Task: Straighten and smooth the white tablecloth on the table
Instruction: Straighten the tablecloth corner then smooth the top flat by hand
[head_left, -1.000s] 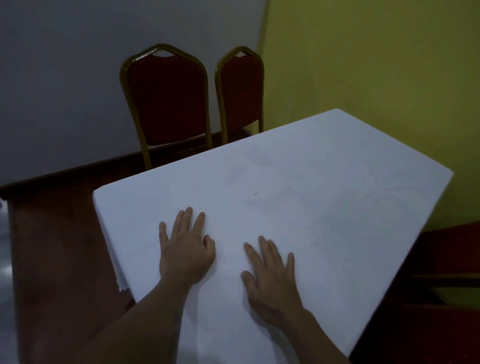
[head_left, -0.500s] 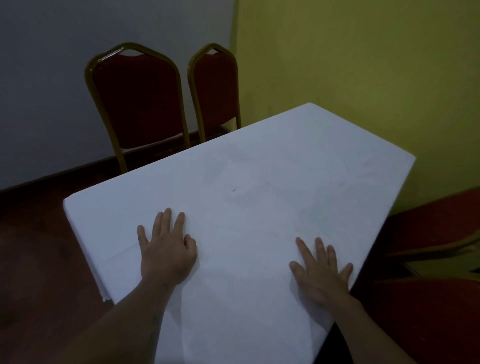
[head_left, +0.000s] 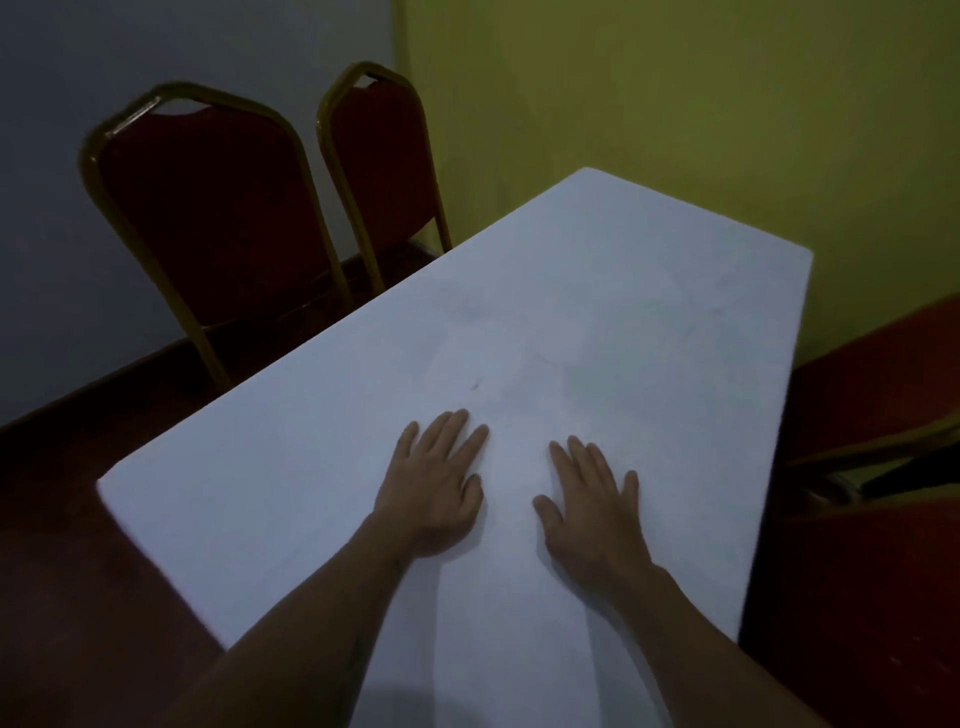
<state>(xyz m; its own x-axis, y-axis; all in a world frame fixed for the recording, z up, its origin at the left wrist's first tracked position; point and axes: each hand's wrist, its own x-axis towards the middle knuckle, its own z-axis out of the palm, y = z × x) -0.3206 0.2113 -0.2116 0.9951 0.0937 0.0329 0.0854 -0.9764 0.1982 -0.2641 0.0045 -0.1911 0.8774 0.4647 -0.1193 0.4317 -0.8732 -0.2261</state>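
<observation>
**Both palms flat on the cloth, near the middle**

Closest in: two bare forearms reaching up from the bottom edge of the view over the white tablecloth (head_left: 597, 322), which covers the whole top of the table and drops over its edges.

Left hand (head_left: 434, 488) pressed palm-down, fingers spread wide and pointing away, thumb tucked toward the middle, holding nothing. Right hand (head_left: 592, 512) likewise laid flat and wide, fingers fanned, thumb angled toward the left hand, holding nothing. Just beside each other, not touching, a strip of bare cloth between the thumbs.

Beyond the fingertips: faint creases and a small dark fleck (head_left: 475, 385) on the fabric; farther out, mostly smooth up to the far corner.

Left of the table: dark reddish floor (head_left: 67, 571).

Farther back on the left: two red chairs with gold frames, the nearer one (head_left: 208, 208) and the farther one (head_left: 384, 156), side by side near the table's long edge.

At the right edge: another red seat (head_left: 878, 395), partly visible.

Behind everything: grey wall (head_left: 156, 41) at left, yellow-green wall (head_left: 675, 78) at right.
</observation>
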